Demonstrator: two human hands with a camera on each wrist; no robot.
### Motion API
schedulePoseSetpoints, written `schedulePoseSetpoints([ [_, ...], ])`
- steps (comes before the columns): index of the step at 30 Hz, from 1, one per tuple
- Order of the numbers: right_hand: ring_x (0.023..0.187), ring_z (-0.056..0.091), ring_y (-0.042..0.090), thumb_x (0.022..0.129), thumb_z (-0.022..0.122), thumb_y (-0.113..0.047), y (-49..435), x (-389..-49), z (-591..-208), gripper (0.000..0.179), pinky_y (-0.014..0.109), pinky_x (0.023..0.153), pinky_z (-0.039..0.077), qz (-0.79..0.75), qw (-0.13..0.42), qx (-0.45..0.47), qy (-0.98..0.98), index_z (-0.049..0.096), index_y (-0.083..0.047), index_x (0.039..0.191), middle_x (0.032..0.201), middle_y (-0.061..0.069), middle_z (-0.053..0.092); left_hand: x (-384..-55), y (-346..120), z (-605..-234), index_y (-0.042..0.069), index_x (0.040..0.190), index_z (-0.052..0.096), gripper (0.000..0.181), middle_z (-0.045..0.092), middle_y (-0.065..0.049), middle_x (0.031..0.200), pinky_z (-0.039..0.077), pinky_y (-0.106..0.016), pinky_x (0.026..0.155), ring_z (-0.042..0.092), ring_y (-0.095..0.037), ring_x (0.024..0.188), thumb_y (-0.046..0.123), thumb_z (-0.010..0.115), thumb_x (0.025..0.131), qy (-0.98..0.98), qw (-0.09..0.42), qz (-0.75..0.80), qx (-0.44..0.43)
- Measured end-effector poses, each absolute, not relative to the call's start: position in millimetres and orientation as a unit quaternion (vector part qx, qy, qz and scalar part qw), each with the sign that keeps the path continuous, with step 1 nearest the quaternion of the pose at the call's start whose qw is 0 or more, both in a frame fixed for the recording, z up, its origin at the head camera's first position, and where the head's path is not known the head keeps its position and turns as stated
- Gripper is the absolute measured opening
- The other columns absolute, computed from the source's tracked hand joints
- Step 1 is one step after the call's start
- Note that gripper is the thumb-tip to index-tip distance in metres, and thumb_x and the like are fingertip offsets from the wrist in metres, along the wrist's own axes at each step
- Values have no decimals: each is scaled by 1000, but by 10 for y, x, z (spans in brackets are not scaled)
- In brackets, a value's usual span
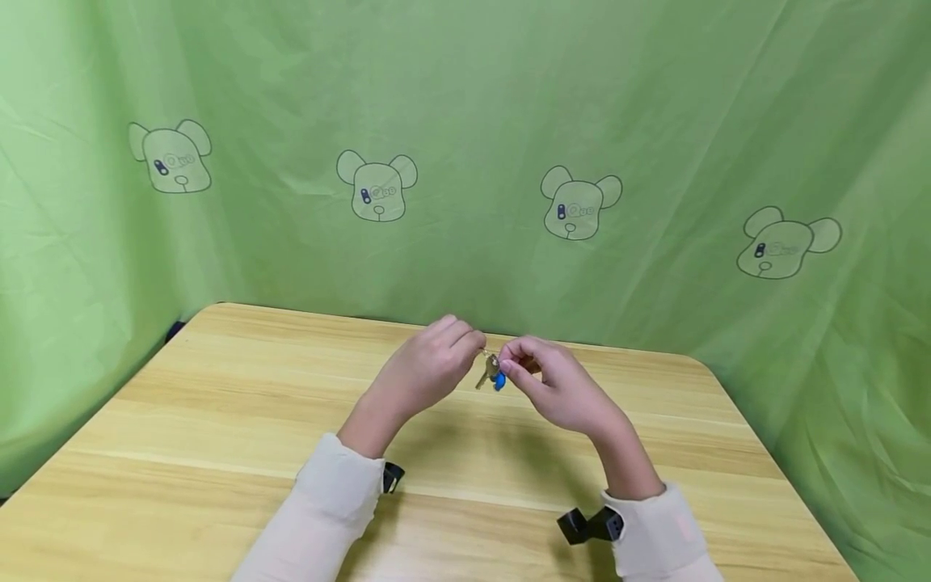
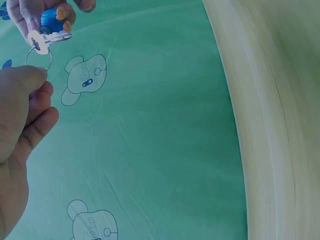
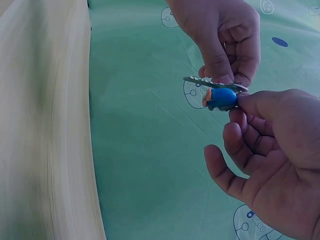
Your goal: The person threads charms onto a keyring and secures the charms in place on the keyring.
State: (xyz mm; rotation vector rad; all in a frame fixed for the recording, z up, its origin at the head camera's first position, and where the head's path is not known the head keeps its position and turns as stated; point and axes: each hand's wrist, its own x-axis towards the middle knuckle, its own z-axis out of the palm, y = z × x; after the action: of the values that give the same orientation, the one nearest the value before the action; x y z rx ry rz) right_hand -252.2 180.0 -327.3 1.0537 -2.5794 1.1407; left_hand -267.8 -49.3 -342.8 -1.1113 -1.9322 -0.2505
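A silver key ring (image 2: 51, 59) is pinched between the thumb and forefinger of my left hand (image 1: 432, 364). A metal key (image 1: 483, 377) hangs from it, its toothed blade showing in the right wrist view. Beside the key dangles a small blue charm (image 3: 222, 98) with orange tips. My right hand (image 1: 556, 384) pinches the top end of this charm, close to the ring, while its other fingers stay loosely bent. Both hands are raised over the far part of the table, fingertips nearly meeting. The exact contact under the right fingertips is hidden.
Below the hands lies a light wooden table (image 1: 218, 436) with rounded far corners. A green curtain (image 1: 465, 97) with printed bear heads hangs behind it and along the sides. Black wrist mounts (image 1: 592, 525) stick out from the pale sleeves (image 1: 330, 493).
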Motion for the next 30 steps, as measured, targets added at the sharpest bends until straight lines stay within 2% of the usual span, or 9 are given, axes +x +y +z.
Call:
schedulePoseSetpoints([
  [5, 82, 59, 22, 106, 57, -16, 1812, -2522, -3272, 10, 30, 72, 51, 369, 60, 347, -860, 64, -13, 99, 90, 1, 63, -2690, -505, -3442, 3, 100, 71, 7, 69, -3, 94, 53, -23, 78, 62, -18, 88, 0, 68, 94, -787, 394, -161, -447],
  [12, 81, 58, 18, 106, 57, -17, 1819, -2527, -3269, 11, 30, 72, 51, 372, 60, 345, -860, 65, -13, 98, 91, 0, 63, -2705, -526, -3470, 3, 99, 71, 4, 70, -3, 94, 54, -23, 80, 63, -15, 88, 6, 68, 98, -787, 291, -323, -438],
  [21, 83, 59, 19, 106, 57, -16, 1824, -2517, -3267, 9, 31, 74, 52, 377, 63, 338, -860, 64, -11, 102, 93, 1, 64, -2680, -493, -3474, 9, 102, 69, 6, 69, 3, 92, 57, -29, 79, 64, -8, 82, 13, 67, 101, -791, 149, -478, -353],
  [25, 85, 60, 18, 106, 57, -14, 1823, -2516, -3264, 8, 33, 77, 54, 378, 60, 337, -860, 64, -10, 104, 94, 2, 63, -2668, -487, -3467, 9, 104, 69, 7, 70, 2, 93, 58, -34, 76, 64, -11, 82, 14, 66, 101, -790, 129, -495, -339],
  [30, 85, 59, 18, 106, 57, -14, 1819, -2517, -3262, 9, 39, 78, 54, 377, 55, 341, -859, 64, -10, 105, 95, 2, 64, -2668, -478, -3463, 8, 104, 69, 7, 70, 2, 93, 57, -30, 76, 65, -10, 83, 13, 65, 102, -794, 133, -487, -340],
])
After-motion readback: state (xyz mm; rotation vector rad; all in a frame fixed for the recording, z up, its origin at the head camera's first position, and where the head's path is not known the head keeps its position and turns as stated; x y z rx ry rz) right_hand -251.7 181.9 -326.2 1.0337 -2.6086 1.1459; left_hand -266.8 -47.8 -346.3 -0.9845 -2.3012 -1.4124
